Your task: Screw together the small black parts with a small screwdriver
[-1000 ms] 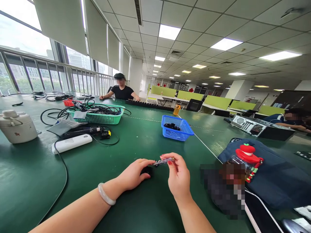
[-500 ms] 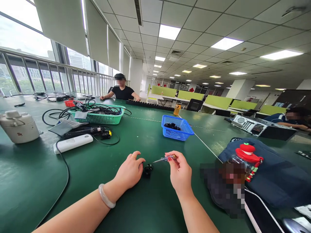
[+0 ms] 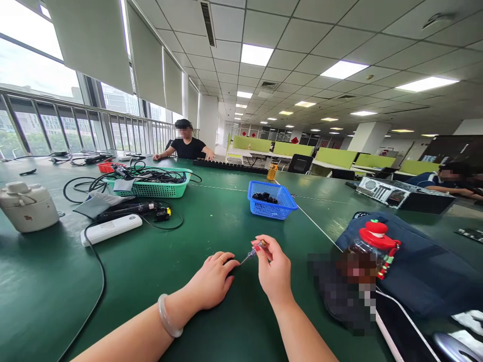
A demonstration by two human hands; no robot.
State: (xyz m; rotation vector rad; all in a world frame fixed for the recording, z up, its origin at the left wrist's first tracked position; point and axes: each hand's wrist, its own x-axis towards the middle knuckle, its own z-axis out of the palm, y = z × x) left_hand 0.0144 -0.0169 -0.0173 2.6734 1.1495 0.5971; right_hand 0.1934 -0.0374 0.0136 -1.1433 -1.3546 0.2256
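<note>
My right hand (image 3: 276, 269) pinches a small screwdriver (image 3: 250, 255) with a clear handle. Its thin shaft slants down to the left, and the tip is at the fingertips of my left hand (image 3: 212, 282). That left hand rests on the green table (image 3: 211, 337) with its fingers curled down and the thumb close against them. Whatever lies beneath those fingers is hidden; the small black part seen earlier does not show. Beyond both hands stands a blue basket (image 3: 271, 208) holding several black parts (image 3: 264, 198).
Left are a green basket (image 3: 162, 190) of cables, a white power strip (image 3: 112, 229) and a beige jug (image 3: 27, 208). Right lie a red-lidded bottle (image 3: 377, 234), dark cloth (image 3: 418, 266), a phone (image 3: 405, 327) and a computer case (image 3: 405, 196). A person (image 3: 188, 146) sits across the table.
My left hand has shifted right and lower, covering the spot where the small black part was visible. The screwdriver now tilts more steeply, its tip at my left fingers.
</note>
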